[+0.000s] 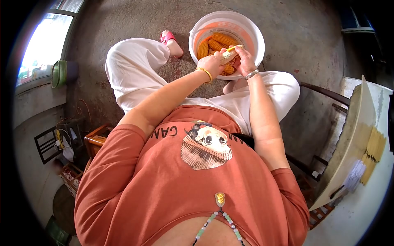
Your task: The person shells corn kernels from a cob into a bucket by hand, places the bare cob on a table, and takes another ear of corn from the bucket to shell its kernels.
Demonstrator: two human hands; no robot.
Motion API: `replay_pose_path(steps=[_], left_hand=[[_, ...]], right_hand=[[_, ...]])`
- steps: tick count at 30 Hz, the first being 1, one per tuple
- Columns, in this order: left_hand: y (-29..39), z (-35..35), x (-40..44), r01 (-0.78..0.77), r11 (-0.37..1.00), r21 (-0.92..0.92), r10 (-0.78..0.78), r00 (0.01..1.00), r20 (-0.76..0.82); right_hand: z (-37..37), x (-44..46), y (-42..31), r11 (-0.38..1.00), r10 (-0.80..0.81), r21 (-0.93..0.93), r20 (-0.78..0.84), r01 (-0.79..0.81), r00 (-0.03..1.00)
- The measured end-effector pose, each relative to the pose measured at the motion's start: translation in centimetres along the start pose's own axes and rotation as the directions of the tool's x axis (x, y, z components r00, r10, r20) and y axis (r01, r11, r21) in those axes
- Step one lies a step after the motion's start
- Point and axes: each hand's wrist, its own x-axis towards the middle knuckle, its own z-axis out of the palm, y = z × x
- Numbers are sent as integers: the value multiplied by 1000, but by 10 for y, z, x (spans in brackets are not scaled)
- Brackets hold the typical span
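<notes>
Between my two hands is a corn cob (227, 57), pale and mostly bare, with a few yellow kernels left near its far end. My left hand (210, 62), a gold bangle on its wrist, is closed around the near end. My right hand (245, 61), with a silver bracelet, is closed on the other end, its thumb near the yellow kernels. Both hands are over a white bucket (257, 35), inside its rim. Several orange-yellow corn ears (224, 39) lie in the bucket; my hands partly hide what is at its bottom.
The bucket stands on the concrete floor (135, 20) between my knees. My foot in a red sandal (167, 38) is to its left. A table (349, 139) with papers (353, 177) is at the right. A wooden stool (97, 138) is at the left, below a green pot (60, 74) near the window.
</notes>
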Motion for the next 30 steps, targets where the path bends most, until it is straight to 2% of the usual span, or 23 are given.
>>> replay_pose_path(steps=[7,11,14,15,18,21,25,27,30], left_hand=[[-6,0,4,-10,998,-63,11,1000,12],[-12,4,9,-22,993,-116,22,1000,1],[-19,-3,15,-44,952,-302,72,994,79],[-12,-19,11,-16,941,-339,71,986,150],[-15,-16,15,-35,915,-401,122,974,193],[-8,-10,12,-74,976,-204,89,994,63],[0,-4,7,-19,988,-151,23,999,26],[4,-7,5,24,995,-100,-18,998,56],[3,-8,7,7,995,-98,-1,998,64]], right_hand=[[-2,3,1,998,-43,49,103,38,994],[10,-6,-4,998,-44,57,44,41,998],[20,-11,-10,993,-36,112,86,27,996],[21,-11,-10,990,-40,136,95,27,995],[22,-11,-8,985,-48,168,104,30,993],[24,-10,-7,985,-42,170,47,33,998],[19,-6,1,999,-36,26,-76,38,996],[16,-2,4,999,-31,22,-60,32,998],[12,-2,-3,1000,8,26,8,-8,1000]])
